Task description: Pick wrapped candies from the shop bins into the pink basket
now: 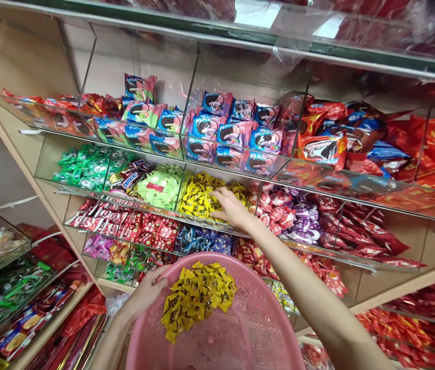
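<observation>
My right hand [231,207] reaches into a clear shelf bin of yellow wrapped candies [197,198], fingers curled down onto the pile. What the fingers grip is hidden. My left hand [148,293] holds the rim of a pink mesh basket [251,318] at its left side, fingers wrapped over the edge. Inside the basket lies a heap of the same yellow candies [197,298].
Tiered clear bins hold green candies [84,167], Snickers bars [128,180], light green packets [161,186], red-and-purple sweets [294,213], blue cookie packs [217,131] and red KitKat packs [125,223]. More stocked shelves stand at the left [5,288] and lower right.
</observation>
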`<act>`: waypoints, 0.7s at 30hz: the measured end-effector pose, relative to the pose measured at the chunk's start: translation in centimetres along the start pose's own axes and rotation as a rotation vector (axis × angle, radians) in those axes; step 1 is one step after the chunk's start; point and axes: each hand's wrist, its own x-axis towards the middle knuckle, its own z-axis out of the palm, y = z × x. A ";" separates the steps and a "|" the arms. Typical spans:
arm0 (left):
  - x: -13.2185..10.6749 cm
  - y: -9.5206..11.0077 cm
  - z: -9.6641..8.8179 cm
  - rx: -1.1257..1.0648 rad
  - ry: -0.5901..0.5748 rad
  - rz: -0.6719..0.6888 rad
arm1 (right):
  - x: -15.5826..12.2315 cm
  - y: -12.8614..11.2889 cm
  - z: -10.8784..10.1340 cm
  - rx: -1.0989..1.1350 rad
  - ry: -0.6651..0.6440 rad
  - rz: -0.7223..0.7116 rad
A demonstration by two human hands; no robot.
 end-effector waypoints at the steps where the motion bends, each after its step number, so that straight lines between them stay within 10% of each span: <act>1: -0.1 0.2 0.0 -0.007 -0.007 -0.001 | 0.4 0.1 0.4 -0.027 -0.024 0.000; 21: -0.1 0.4 -0.1 -0.054 -0.024 0.018 | 0.3 0.6 2.0 -0.039 -0.050 0.095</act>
